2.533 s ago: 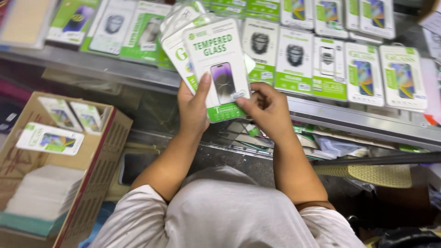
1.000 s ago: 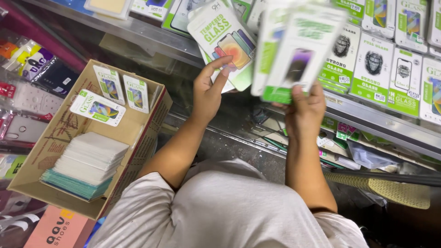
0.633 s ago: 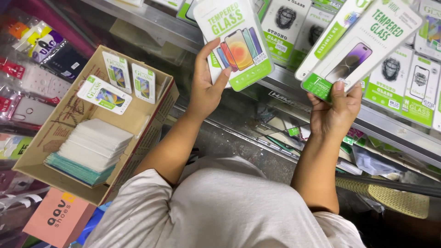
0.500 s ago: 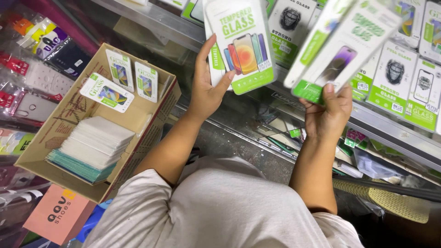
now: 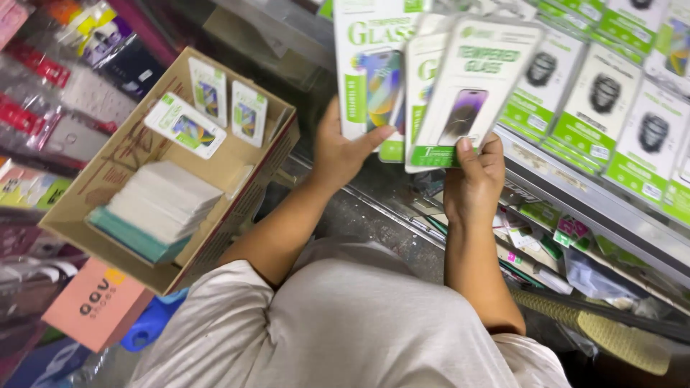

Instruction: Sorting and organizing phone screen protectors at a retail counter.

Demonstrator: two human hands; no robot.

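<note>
An open cardboard box (image 5: pixel 129 154) sits at the left, holding a stack of white packets (image 5: pixel 162 205) and three small screen-protector packs (image 5: pixel 215 108) along its far wall. A pink shoebox (image 5: pixel 97 305) lies below it. Rows of green-and-white packs (image 5: pixel 611 108) line a metal shelf (image 5: pixel 596 208) at right.

Glossy plastic-fronted screen protector packs (image 5: pixel 467 93), matt brown cardboard box (image 5: pixel 93 187), smooth metal shelf edge (image 5: pixel 604 208), soft grey cloth shirt (image 5: pixel 359 323)

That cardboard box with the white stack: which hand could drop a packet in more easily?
Probably the left hand: its packet is nearer the cardboard box on that side; the right hand is farther.
</note>
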